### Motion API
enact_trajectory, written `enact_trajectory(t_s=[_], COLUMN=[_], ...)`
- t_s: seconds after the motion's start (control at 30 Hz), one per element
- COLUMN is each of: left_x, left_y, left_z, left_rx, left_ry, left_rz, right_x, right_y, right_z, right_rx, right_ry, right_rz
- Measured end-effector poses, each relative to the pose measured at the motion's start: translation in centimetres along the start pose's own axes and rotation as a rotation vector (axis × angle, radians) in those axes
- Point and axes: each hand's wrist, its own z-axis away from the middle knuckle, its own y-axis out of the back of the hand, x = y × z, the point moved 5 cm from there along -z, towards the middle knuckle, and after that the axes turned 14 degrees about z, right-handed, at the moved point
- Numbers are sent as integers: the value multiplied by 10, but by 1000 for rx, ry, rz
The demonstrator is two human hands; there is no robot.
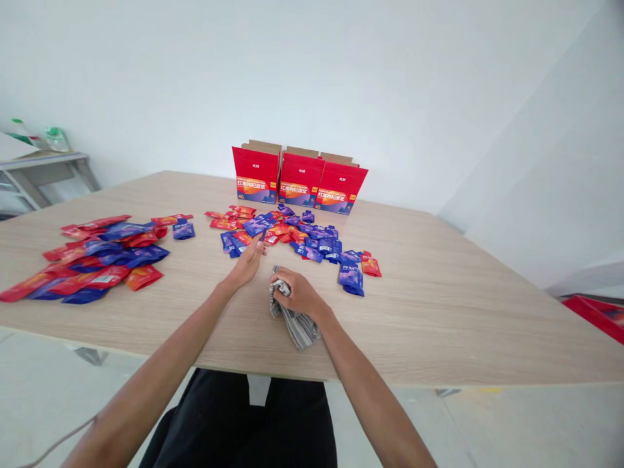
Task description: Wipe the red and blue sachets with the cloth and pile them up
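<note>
My right hand [298,294] is closed around a grey striped cloth [298,328] that rests on the wooden table [439,312]. My left hand [247,263] lies just left of it, fingers stretched out and open, with the fingertips touching the near edge of a scattered heap of red and blue sachets [297,237] in the middle of the table. Behind that heap stand three red cartons [298,179] with their top flaps open.
A second spread of red and blue sachets [97,253] covers the table's left part. A grey shelf [43,169] with items stands at the far left by the wall. A red box [597,315] lies on the floor at the right.
</note>
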Motion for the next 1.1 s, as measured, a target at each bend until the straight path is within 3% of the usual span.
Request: enact_trajectory(t_s=[0.07, 0.13, 0.27, 0.4, 0.6, 0.9, 1.0, 1.1], left_x=[9, 11, -4, -32, -62, -60, -54, -48], left_y=[29, 58, 113, 145, 168, 213, 213, 196], left_z=[6, 14, 23, 26, 13, -15, -17, -16], left_rx=[-84, -154, -210, -265, -243, -59, -75, -99], left_ry=[-155, -182, -42, 66, 57, 92, 104, 113], left_rz=[-307, -586, -1020, -1149, -1058, -1108, -1144, -1187], right_x=[-2, -4, -11, -13, -10, -5, -5, -6], right_y=[7, 13, 18, 17, 19, 16, 15, 16], right_z=[0, 1, 1, 2, 2, 1, 1, 1], right_rx=[37, 65, 109, 131, 138, 122, 123, 127], right_ry=[-5, 5, 44, 56, 39, 23, 29, 33], right_rz=[20, 32, 29, 27, 22, 53, 50, 46])
